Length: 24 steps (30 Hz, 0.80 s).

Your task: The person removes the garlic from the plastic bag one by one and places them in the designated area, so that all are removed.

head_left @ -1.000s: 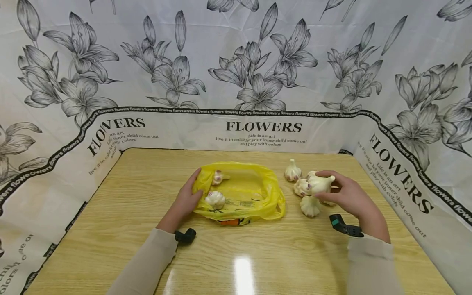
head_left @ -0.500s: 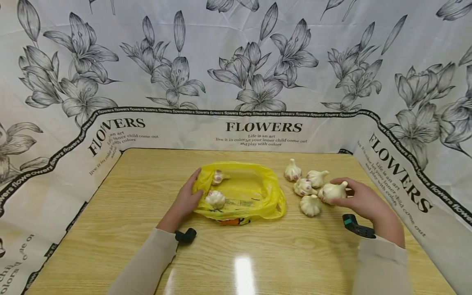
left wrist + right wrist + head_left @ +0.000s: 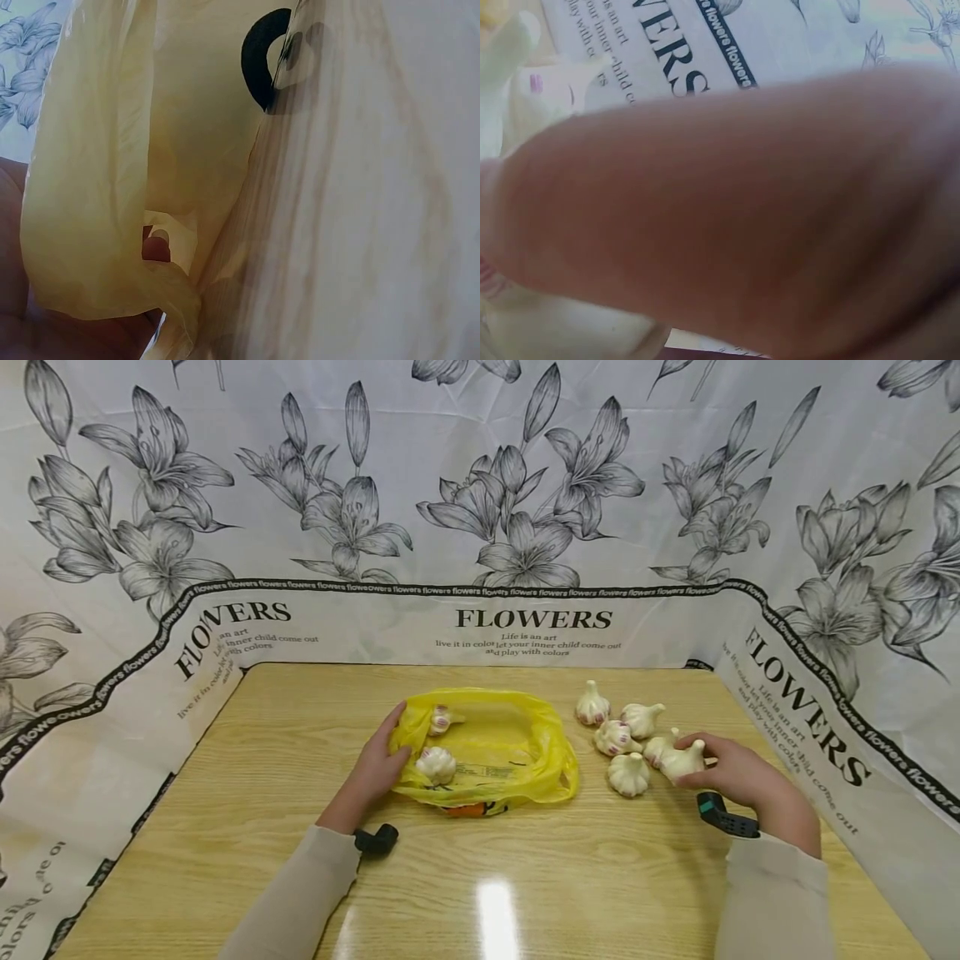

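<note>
A yellow plastic bag (image 3: 558,760) lies with its mouth spread on the wooden table. Two garlic bulbs are inside its left part: one bulb (image 3: 437,766) in front, another (image 3: 442,720) behind. My left hand (image 3: 378,762) holds the bag's left edge; in the left wrist view the yellow film (image 3: 90,187) hides most of its fingers. To the right of the bag, my right hand (image 3: 742,772) holds a garlic bulb (image 3: 681,762) between thumb and fingers. That bulb is low at the near right of a cluster of several more bulbs (image 3: 628,775).
The cluster's farthest bulb (image 3: 592,704) stands behind the others with its stem up. White cloth (image 3: 360,631) with printed flowers and lettering walls the back and both sides of the table (image 3: 420,885).
My right hand has moved right and towards me with the garlic bulb, from over the cluster to its near right side. My left hand and the bag have barely changed.
</note>
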Tool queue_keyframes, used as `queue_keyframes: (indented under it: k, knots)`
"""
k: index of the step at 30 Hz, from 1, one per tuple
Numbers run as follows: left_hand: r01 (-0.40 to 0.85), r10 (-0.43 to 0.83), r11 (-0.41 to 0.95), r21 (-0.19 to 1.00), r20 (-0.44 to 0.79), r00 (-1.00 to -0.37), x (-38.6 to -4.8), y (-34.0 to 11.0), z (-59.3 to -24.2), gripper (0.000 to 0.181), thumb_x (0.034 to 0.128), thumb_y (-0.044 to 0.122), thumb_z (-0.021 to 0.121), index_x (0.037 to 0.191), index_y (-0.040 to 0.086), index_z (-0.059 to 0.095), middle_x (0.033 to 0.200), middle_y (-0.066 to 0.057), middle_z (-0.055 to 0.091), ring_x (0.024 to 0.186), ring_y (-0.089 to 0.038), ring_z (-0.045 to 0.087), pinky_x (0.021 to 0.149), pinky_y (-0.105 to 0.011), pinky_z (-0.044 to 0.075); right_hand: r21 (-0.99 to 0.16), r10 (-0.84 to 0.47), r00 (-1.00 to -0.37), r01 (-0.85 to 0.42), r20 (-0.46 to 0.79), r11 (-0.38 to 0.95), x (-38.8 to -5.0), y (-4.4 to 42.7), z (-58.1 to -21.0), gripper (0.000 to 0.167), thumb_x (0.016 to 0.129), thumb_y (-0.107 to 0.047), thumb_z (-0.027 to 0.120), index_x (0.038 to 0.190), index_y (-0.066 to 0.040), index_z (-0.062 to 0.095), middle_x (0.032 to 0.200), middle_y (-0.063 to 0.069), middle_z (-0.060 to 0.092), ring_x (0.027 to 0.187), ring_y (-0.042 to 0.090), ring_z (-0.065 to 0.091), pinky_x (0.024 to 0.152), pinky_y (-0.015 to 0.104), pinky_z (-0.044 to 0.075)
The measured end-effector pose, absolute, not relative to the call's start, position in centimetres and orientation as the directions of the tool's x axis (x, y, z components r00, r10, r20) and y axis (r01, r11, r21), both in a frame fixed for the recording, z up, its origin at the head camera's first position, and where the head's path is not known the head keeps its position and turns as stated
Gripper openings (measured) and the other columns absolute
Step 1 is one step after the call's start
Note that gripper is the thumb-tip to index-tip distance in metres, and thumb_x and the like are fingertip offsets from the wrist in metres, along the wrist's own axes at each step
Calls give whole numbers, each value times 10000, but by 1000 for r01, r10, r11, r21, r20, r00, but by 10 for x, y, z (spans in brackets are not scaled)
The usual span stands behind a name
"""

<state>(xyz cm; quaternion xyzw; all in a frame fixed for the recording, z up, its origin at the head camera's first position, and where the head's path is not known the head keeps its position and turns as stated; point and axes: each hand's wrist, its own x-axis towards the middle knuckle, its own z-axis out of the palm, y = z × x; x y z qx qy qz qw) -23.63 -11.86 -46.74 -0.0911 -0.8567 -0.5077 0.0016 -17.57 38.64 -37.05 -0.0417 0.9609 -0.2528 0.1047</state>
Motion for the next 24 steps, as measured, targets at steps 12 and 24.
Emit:
queue_keyframes:
  k: [12,24]
  knots:
    - [169,168,469,867,100,-981,-238,-118,-468,714,965,120,482,1557,333,144,1603,-115,229,1467,-319,237,1168,-526,242,-498,-128,-963,8,-238,867,-181,389,-378,688,807,-380,753,1343,-35,495,1342,401,405,1072,438,522,745,413,476]
    - [169,163,467,868,104,-981,-238,-117,-468,734,955,94,499,1559,321,148,1598,-122,239,1456,-327,264,1152,-523,279,-508,-148,-957,0,-250,861,-186,392,-391,645,765,-332,789,1284,-30,554,1295,366,494,1161,492,482,872,527,450]
